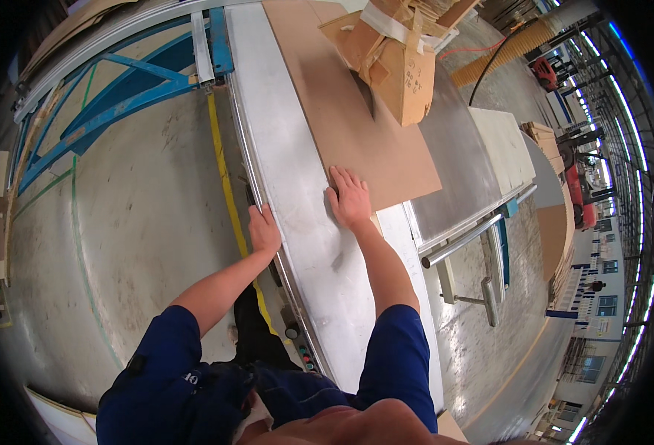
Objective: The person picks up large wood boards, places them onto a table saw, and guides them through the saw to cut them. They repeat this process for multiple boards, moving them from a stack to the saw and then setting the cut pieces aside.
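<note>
My right hand (351, 199) lies on the near left part of a flat brown cardboard sheet (375, 159), fingers stretched out and slightly spread, thumb by the sheet's left edge. The sheet rests partly on a pale metal table (297, 170) and reaches over to a grey metal plate on its right. On the table's left edge, against a shiny round rail (250, 159), rests my left hand (265, 231). Its fingers point forward along the rail and look extended, with nothing visible in them. The undersides of both hands are hidden.
A cardboard box (405, 78) stands on the sheet's far right part, with loose cardboard beside it. Blue metal framework (119, 104) extends at far left. Metal rollers (460, 241) stick out from the grey plate's near side. Control buttons (308, 361) sit low on the table's left side.
</note>
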### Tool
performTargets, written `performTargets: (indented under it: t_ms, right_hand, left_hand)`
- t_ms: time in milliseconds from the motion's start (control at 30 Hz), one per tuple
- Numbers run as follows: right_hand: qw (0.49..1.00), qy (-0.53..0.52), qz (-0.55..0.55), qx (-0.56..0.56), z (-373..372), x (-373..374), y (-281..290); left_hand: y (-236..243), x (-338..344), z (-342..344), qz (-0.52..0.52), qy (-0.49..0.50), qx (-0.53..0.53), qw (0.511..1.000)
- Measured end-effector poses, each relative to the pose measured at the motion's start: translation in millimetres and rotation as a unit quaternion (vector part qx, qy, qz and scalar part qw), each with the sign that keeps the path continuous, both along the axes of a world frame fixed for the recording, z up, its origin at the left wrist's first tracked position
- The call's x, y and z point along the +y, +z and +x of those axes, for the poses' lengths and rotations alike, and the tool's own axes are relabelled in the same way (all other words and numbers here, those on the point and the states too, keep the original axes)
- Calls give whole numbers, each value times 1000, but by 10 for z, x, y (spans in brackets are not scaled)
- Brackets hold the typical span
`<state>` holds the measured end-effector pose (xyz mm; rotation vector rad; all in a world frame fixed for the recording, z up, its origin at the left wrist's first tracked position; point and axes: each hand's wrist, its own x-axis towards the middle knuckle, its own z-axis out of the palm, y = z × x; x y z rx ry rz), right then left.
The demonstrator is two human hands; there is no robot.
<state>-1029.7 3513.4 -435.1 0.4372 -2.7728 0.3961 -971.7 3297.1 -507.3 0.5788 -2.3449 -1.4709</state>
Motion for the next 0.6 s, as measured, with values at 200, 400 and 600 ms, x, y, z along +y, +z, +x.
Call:
performTargets:
  t_ms: [200, 400, 600]
  right_hand:
    - [1000, 7, 5, 21, -145, 37, -95]
    - [1000, 13, 1, 28, -196, 53, -211]
    - [999, 22, -10, 25, -227, -23, -192]
  left_hand:
    - [-85, 9, -160, -7, 10, 23, 1000]
    - [-254, 11, -219, -11, 23, 41, 999]
    - [-317, -111, -249, -36, 24, 50, 998]
